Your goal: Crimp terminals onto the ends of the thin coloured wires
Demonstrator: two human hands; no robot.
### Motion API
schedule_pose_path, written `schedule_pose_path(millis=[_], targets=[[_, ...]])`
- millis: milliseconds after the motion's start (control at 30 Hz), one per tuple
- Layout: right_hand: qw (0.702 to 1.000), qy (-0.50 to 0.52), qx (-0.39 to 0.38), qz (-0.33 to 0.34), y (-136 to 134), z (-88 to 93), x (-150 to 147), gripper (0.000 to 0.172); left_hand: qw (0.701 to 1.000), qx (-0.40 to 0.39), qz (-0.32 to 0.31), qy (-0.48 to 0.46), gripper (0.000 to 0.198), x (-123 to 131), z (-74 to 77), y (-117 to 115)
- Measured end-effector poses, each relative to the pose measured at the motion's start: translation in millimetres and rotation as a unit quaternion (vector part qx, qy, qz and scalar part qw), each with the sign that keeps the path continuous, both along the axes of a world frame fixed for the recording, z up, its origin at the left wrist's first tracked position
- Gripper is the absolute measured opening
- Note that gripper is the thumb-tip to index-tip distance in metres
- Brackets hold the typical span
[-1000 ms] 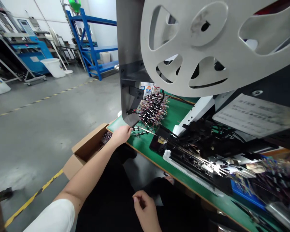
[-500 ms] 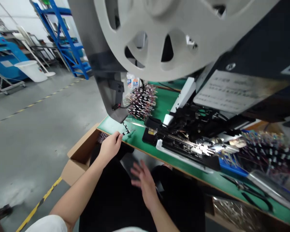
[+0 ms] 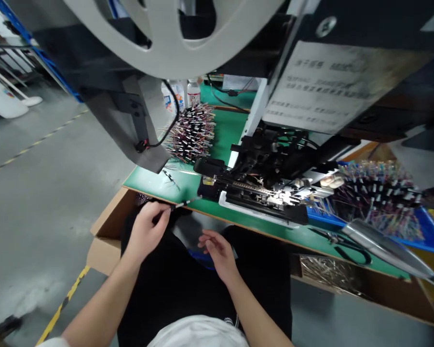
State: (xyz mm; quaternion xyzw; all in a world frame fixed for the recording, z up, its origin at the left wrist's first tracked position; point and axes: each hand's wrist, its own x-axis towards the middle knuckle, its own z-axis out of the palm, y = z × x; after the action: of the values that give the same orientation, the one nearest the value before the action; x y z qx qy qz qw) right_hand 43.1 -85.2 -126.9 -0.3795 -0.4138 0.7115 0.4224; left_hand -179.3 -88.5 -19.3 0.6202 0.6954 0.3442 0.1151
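Note:
My left hand (image 3: 147, 229) is closed in a pinch on a short wire piece (image 3: 183, 204) with a pale tip, held at the near edge of the green table (image 3: 155, 183). My right hand (image 3: 217, 250) hovers over my lap with its fingers loosely spread and nothing in them. A bundle of coloured wires with black ends (image 3: 190, 132) lies on the table behind the left hand. The black terminal machine (image 3: 264, 188) stands just right of the held wire.
A big grey reel (image 3: 173, 33) hangs overhead on a grey bracket (image 3: 144, 130). An open cardboard box (image 3: 108, 231) sits on the floor under the table's left corner. A blue tray (image 3: 383, 217) holds another wire bundle at right, with black scissors (image 3: 343, 246) before it.
My left hand drew back from the table to its edge with a wire piece pinched in it. My right hand rose from my lap and spread. The view tilted down and rightward.

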Motion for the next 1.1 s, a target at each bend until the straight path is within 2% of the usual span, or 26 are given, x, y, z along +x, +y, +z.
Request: schedule_pose_path(millis=[67,167,267,367,433,500,600,667,800,967,1100], targets=[[0.999,0.044,0.029,-0.01,-1.5,23.9,-0.3,0.039,0.995,-0.003,-0.03,-0.098,0.02,23.6,-6.4,-19.6],[0.994,0.092,0.041,-0.041,-1.1,50.1,-0.1,0.035,0.981,-0.013,-0.083,-0.177,0.017,54.4,-16.9,-37.0],[0.992,0.091,0.039,-0.08,-1.8,61.0,6.0,0.022,0.966,-0.039,-0.133,-0.218,0.016,73.6,-21.3,-40.2],[0.991,0.078,0.051,-0.092,-3.1,64.9,16.2,0.021,0.952,-0.079,-0.192,-0.225,0.018,80.9,-19.8,-37.7],[0.992,0.062,0.067,-0.083,-3.9,67.2,22.6,0.021,0.952,-0.079,-0.209,-0.209,0.02,82.4,-16.2,-35.9],[0.992,0.037,0.085,-0.087,-5.0,70.0,27.2,0.021,0.959,-0.059,-0.2,-0.193,0.031,84.5,-9.3,-33.9],[0.988,-0.004,0.11,-0.106,-7.3,74.5,30.4,0.02,0.959,-0.032,-0.207,-0.193,0.043,92.8,7.7,-28.0],[0.986,-0.019,0.126,-0.108,-9.1,77.4,31.1,0.021,0.952,-0.025,-0.231,-0.201,0.039,101.1,20.6,-22.1],[0.988,-0.014,0.117,-0.096,-13.0,80.6,32.8,0.026,0.938,-0.038,-0.25,-0.237,0.009,115.0,36.4,-12.1],[0.993,0.055,0.077,-0.071,-15.7,77.1,38.5,0.021,0.911,-0.112,-0.254,-0.305,0.016,115.2,38.2,-9.9],[0.99,0.12,0.054,-0.058,-16.2,74.1,41.1,0.016,0.903,-0.18,-0.292,-0.257,0.009,103.7,48.8,-6.1]])
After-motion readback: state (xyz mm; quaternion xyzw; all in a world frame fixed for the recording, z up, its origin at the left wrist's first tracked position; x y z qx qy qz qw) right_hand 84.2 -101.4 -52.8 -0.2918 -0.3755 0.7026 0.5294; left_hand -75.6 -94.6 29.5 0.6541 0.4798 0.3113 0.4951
